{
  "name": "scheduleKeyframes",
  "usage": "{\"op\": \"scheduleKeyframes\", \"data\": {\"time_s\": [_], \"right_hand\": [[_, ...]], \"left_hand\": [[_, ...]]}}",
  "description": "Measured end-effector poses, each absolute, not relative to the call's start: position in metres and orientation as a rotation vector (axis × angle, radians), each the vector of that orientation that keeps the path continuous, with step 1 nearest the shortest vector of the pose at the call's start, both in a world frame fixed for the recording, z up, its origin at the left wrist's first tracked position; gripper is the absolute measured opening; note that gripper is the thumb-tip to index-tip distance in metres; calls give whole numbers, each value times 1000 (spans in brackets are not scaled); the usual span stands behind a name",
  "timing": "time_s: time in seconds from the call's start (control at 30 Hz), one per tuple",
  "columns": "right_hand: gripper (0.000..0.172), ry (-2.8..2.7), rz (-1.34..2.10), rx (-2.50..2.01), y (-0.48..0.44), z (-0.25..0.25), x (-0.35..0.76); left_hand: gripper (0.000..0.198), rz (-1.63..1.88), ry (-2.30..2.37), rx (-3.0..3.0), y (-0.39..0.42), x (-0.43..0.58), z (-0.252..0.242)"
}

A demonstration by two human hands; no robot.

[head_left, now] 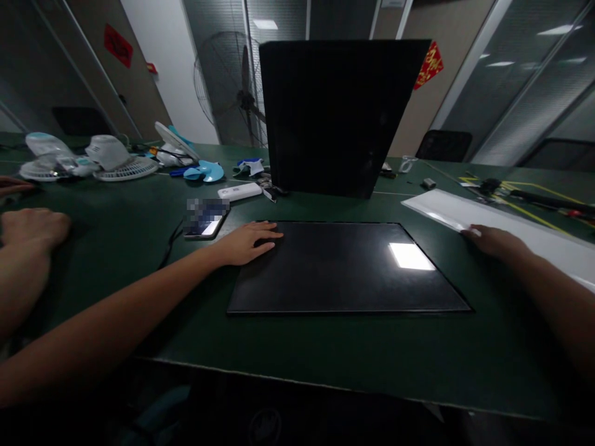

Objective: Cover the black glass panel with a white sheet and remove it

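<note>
A flat black display panel lies on the green table in front of me, with a ceiling light mirrored in its right part. My left hand rests with spread fingers on the panel's upper left corner and holds nothing. To the right, my right hand grips the near left corner of a white sheet, thumb on top. That sheet is thin and glossy along its edge, and it runs out of view at the right. Behind the panel a large black board stands upright, leaning slightly.
A phone and a white power bank lie left of the panel. Small white fans and a blue fan blade are farther back. Another person's hand is at far left. Yellow strips lie behind the white sheet.
</note>
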State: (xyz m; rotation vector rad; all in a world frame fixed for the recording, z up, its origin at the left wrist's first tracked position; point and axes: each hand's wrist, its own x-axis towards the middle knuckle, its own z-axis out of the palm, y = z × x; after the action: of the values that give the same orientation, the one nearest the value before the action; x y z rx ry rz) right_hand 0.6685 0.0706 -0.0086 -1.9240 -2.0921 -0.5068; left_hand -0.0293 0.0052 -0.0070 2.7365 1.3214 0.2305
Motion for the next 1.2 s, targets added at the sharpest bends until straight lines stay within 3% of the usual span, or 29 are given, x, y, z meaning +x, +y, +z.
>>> {"op": "scheduleKeyframes", "data": {"time_s": [0.27, 0.57, 0.7, 0.8, 1.03, 1.2], "right_hand": [[37, -2090, -409, -2378, 74, -12, 633], [47, -1995, -460, -2534, 46, 11, 580], [53, -2136, -640, -2261, 19, 31, 518], [46, -2352, -681, -1958, -9, 33, 469], [34, -2754, -174, -1234, -65, 11, 404], [36, -2782, -111, -902, -79, 0, 390]], "left_hand": [[52, 169, 1493, 2687, 16, -33, -13], [55, 375, 2000, 2562, 25, -34, -17], [53, 429, 2082, 2504, 20, -30, -12], [55, 466, 2064, 2479, 12, -25, -9], [60, 503, 1982, 2435, 4, -25, -6], [62, 516, 1940, 2428, 4, -27, -5]]}}
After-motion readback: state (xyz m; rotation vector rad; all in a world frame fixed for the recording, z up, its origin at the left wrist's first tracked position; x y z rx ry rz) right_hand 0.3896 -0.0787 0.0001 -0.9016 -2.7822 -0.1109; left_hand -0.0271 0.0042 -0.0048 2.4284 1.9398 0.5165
